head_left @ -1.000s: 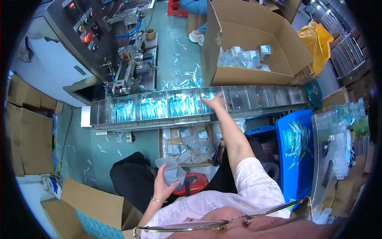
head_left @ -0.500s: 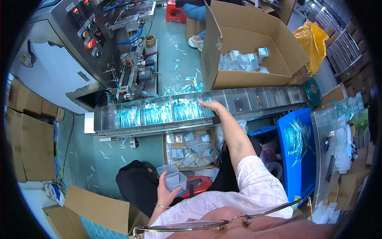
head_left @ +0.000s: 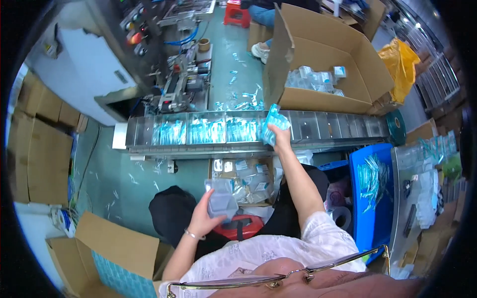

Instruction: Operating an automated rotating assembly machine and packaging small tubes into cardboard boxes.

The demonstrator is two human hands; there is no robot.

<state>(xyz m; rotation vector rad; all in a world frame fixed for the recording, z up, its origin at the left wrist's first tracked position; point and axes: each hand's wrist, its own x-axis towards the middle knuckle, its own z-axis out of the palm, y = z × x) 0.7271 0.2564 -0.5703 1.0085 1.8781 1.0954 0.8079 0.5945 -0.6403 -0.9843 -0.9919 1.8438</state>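
My left hand (head_left: pixel 200 218) is closed around a clear plastic box (head_left: pixel 223 204) with its hinged lid raised, held over my lap. My right hand (head_left: pixel 281 139) grips a bundle of slim teal wrapped packets (head_left: pixel 273 119) just above a metal conveyor trough (head_left: pixel 325 130). Dividers split the trough into compartments. Several compartments left of my right hand hold rows of the same teal packets (head_left: pixel 206 130). What lies in the compartment directly beneath that hand is partly hidden.
Beyond the trough stands a large cardboard carton (head_left: pixel 330 102) holding several clear boxes (head_left: pixel 310 79). A blue bin (head_left: pixel 355 198) with loose packets is at right. Below the trough sits a shallow box (head_left: pixel 266 201) of clear boxes. A machine (head_left: pixel 191 84) stands far left; another person's leg (head_left: pixel 263 17) shows behind.
My right hand has lifted a bundle of packets out of the trough. My left hand has raised the clear box slightly. The whole view has shifted a little.
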